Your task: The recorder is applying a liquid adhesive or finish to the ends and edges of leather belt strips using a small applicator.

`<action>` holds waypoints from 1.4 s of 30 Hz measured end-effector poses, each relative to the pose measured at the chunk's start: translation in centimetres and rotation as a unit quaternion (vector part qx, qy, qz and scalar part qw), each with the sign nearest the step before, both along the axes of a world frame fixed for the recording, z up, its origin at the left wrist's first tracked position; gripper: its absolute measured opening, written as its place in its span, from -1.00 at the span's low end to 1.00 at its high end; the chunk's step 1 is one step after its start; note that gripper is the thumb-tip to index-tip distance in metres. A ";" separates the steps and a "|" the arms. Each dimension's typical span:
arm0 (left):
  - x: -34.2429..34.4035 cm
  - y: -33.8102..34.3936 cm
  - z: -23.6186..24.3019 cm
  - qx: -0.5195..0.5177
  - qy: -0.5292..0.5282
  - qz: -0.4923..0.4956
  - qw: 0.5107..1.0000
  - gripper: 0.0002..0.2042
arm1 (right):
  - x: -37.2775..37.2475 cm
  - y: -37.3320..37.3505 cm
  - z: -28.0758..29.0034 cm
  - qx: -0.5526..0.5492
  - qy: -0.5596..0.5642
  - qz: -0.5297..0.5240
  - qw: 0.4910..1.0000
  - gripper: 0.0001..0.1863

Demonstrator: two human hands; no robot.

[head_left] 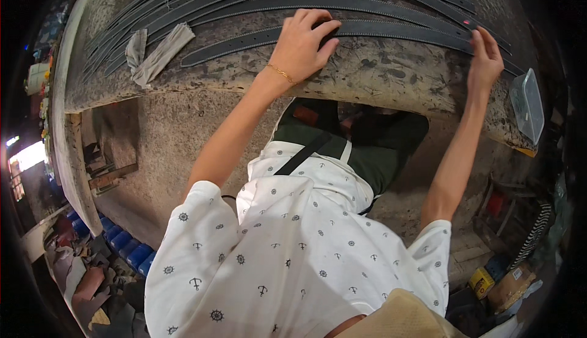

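Several long dark leather belt straps (257, 1) lie side by side across a worn, stained workbench (379, 75). My left hand (302, 44) rests flat, fingers spread, on the nearest strap (391, 30) around its middle. My right hand (485, 59) touches the right-hand stretch of the same strap with its fingertips, near a small red mark (467, 22). Neither hand lifts the strap off the bench.
A crumpled grey rag (156, 53) lies on the bench at the left, over the strap ends. A clear plastic box (528, 105) sits at the bench's right edge. Blue containers (125, 243) and leather scraps (92, 283) are on the floor at lower left, small boxes (498, 280) at lower right.
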State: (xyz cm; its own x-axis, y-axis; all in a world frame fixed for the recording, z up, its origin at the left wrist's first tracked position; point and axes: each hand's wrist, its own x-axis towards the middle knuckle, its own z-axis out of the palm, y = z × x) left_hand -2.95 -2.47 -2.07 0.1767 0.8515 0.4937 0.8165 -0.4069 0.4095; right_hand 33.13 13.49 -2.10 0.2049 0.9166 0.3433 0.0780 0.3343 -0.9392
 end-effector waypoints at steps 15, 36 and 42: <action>0.1 1.3 0.4 0.062 0.047 0.019 0.997 -0.84 | -16.7 -4.6 2.2 -0.094 -0.147 0.317 0.932 -0.92; 0.5 1.7 1.1 0.063 0.009 0.018 0.998 -0.90 | -16.4 -5.1 2.8 -0.092 -0.160 0.350 0.918 -0.92; 0.5 1.7 1.4 0.059 0.011 0.019 0.998 -0.90 | -16.6 -5.0 2.7 -0.106 -0.161 0.344 0.919 -0.91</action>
State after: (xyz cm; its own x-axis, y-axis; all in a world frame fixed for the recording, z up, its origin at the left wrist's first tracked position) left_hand -2.50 -0.76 -0.64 0.1575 0.7936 0.5876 0.8402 -0.4204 0.3425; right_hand 16.56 8.51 0.62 -0.5298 0.8441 0.0826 0.2021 0.2202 -0.9543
